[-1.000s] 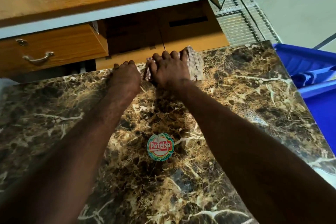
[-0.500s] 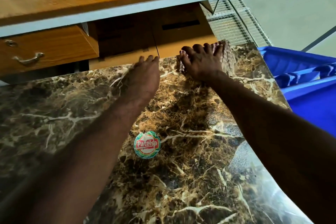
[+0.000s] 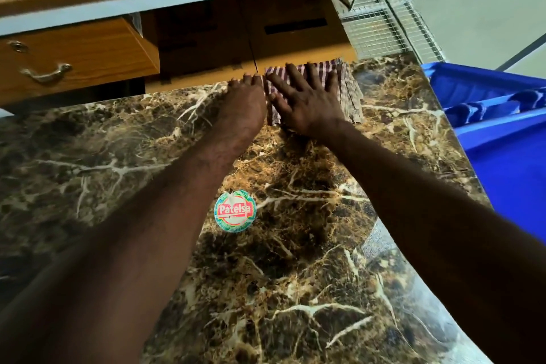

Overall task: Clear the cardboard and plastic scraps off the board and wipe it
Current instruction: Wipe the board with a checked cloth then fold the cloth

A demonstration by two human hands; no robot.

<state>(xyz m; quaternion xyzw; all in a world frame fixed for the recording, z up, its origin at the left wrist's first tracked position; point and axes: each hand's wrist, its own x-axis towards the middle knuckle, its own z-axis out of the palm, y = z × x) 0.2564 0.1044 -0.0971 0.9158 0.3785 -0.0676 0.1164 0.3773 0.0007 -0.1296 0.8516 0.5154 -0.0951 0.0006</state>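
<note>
The wiping step looks to be in hand: the right hand [image 3: 307, 103] lies flat, fingers spread and straight, pressing a striped cloth [image 3: 345, 89] down at the far edge of the marble-patterned board [image 3: 118, 156], toward its far right corner. The left hand [image 3: 245, 109] rests just beside it, fingers reaching the far edge; whether they curl over that edge cannot be told, and it holds nothing that shows. Neither grip closes on anything; the cloth is pinned under an open palm rather than clutched. No cardboard or plastic scraps show on the board, so the clearing seems done. Only a round "Patelsa" sticker [image 3: 235, 211] sits near the middle, between the forearms. The next move likely calls for dragging the cloth along or back from the far edge with steady downward pressure, keeping it from bunching. Beyond the board stand a wooden desk with a handled drawer [image 3: 74, 59], a cardboard box [image 3: 283, 35], a wire rack [image 3: 384, 21], and at the right a blue bin [image 3: 502, 127].
</note>
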